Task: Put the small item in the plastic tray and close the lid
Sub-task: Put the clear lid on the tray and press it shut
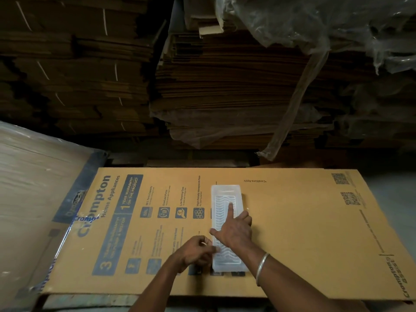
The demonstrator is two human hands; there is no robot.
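Stacks of flattened cardboard fill the dim background, and a printed carton sheet (281,221) lies flat as the working surface. On it rests the plastic tray (227,226), a long translucent white clamshell with a ribbed, wavy moulding, lying lengthwise away from the person. The right hand (234,228) sits over its middle, index finger stretched forward and pressing on the ribbed top, the other fingers loosely spread; it grips nothing. The left hand (198,253) is curled at the tray's near left edge, fingertips touching the rim; whether it pinches the edge or the small item I cannot tell. The small item itself is not visible, possibly already inside under the lid. The tray looks thin, light and flexible, likely to skid on smooth cardboard, so steadying one edge while pressing along the rim, not the soft centre, seems the safest hold.
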